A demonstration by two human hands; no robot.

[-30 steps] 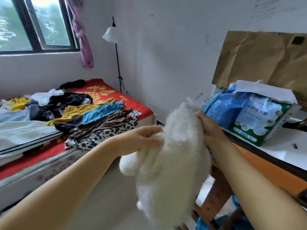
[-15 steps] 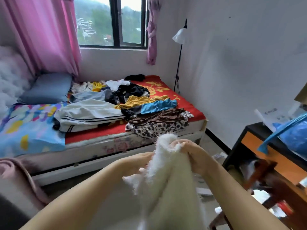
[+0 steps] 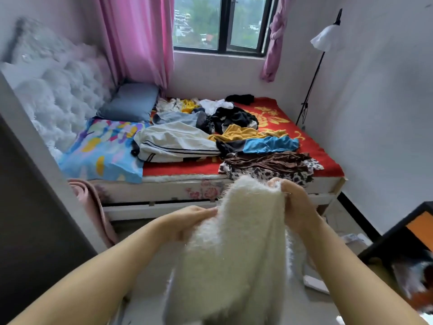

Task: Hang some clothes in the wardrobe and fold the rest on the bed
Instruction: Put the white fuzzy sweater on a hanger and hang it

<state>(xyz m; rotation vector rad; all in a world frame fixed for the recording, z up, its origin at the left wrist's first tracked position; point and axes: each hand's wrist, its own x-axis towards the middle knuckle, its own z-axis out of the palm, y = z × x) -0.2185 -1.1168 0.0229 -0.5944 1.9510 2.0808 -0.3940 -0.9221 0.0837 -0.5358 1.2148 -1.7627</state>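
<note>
**Fluffy white sweater held up in front of the bed**

The person stands at the foot side of the bed point(image 3: 234, 181), arms out, with a fuzzy white sweater point(image 3: 236, 242) hanging between both hands. The right hand point(image 3: 294, 202) pinches the top edge of the knit, fingers curled tightly round a bunch of it, and carries most of the weight, so the garment drapes straight down toward the floor. The left hand point(image 3: 189, 221) grips the sweater's side edge lower down, thumb and fingers closed on the fabric, seemingly to spread it and find its shape. Held high and apart from the bed like this, the sweater can fall open, which suits sorting out which way it faces before it is hung or folded.

On the red bedspread point(image 3: 311, 146) the rest of the clothes lie loose and unfolded: a white garment with dark stripes point(image 3: 173, 141), a yellow top point(image 3: 236, 133), a blue piece point(image 3: 271, 144), a brown garment point(image 3: 269, 163) over a leopard-print one point(image 3: 264, 172), and a black heap point(image 3: 234, 118) nearer the window point(image 3: 222, 22). A grey pillow point(image 3: 131, 102) and a colourful patterned pillow point(image 3: 103, 148) sit at the tufted headboard point(image 3: 54, 99). By my reckoning the task is at an early stage, since nothing on the bed looks folded.
</note>
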